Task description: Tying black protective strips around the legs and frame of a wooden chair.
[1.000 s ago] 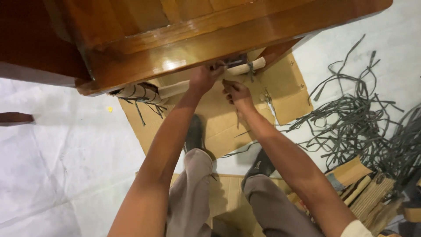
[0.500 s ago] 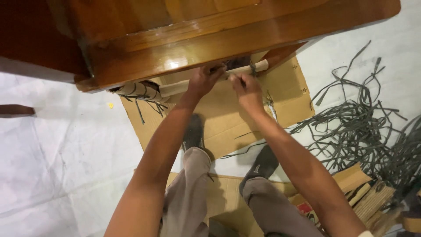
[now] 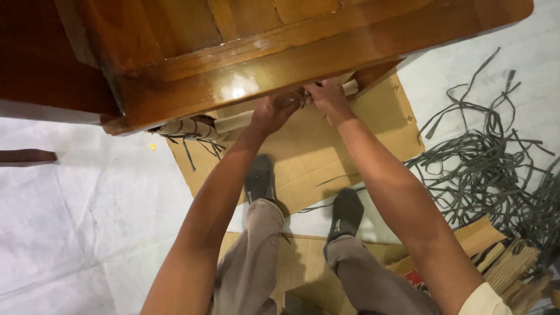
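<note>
A glossy brown wooden table [image 3: 262, 58] fills the top of the view. Under its front edge runs a rail wrapped in tan cardboard [image 3: 233, 122], bound at the left end with grey straps [image 3: 186, 129]. My left hand [image 3: 273, 111] grips the wrapped rail near its middle. My right hand [image 3: 326, 96] is beside it, fingers closed on the wrapping just under the table edge. What the fingertips pinch is hidden by the table.
Flattened cardboard sheets [image 3: 326, 146] lie on the white floor covering [image 3: 87, 221] under my feet in dark socks [image 3: 261, 178]. A tangle of grey straps [image 3: 484, 169] spreads at the right. Cardboard scraps [image 3: 501, 256] pile at the lower right.
My right hand has moved up and left from the cardboard sheet to the wrapped rail beside my left hand. The left hand stays on the rail.
</note>
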